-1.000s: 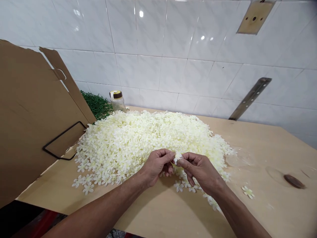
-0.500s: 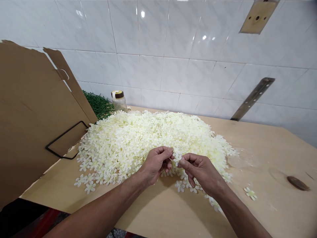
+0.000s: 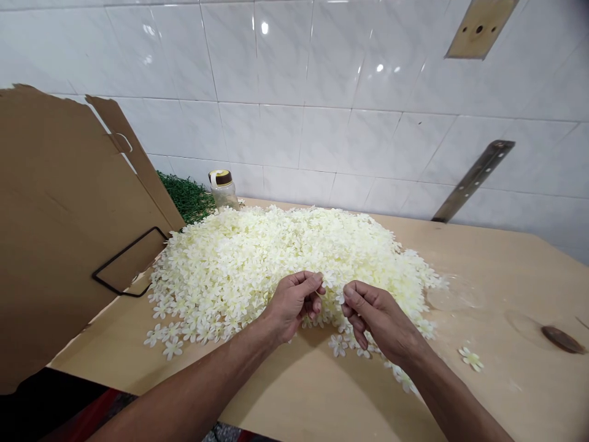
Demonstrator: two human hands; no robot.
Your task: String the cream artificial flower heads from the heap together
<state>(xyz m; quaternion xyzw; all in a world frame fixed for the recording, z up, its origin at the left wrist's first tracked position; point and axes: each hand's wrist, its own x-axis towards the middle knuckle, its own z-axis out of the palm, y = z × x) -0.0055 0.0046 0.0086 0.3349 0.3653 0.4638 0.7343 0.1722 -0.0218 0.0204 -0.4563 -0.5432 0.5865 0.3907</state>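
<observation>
Head view: hands (image 3: 288,307) pinched — left's flower (image 3: 327,280) blends into pile (image 3: 257,258).

left hand (image 3: 294,304): bare, down at 6 o'clock, five-fingered, nails honestly too small to make out
right hand (image 3: 380,316): bare as well, between 4 and 5 o'clock, slim fingers (image 3: 358,321) with a sturdier thumb (image 3: 361,302)
left forearm (image 3: 197,387): over at 7 o'clock, bare skin from wrist (image 3: 270,325) to frame edge, kinda long and tapering
right forearm (image 3: 446,387): also bare, near 5 o'clock, smooth outline, narrower toward the hand end
</observation>
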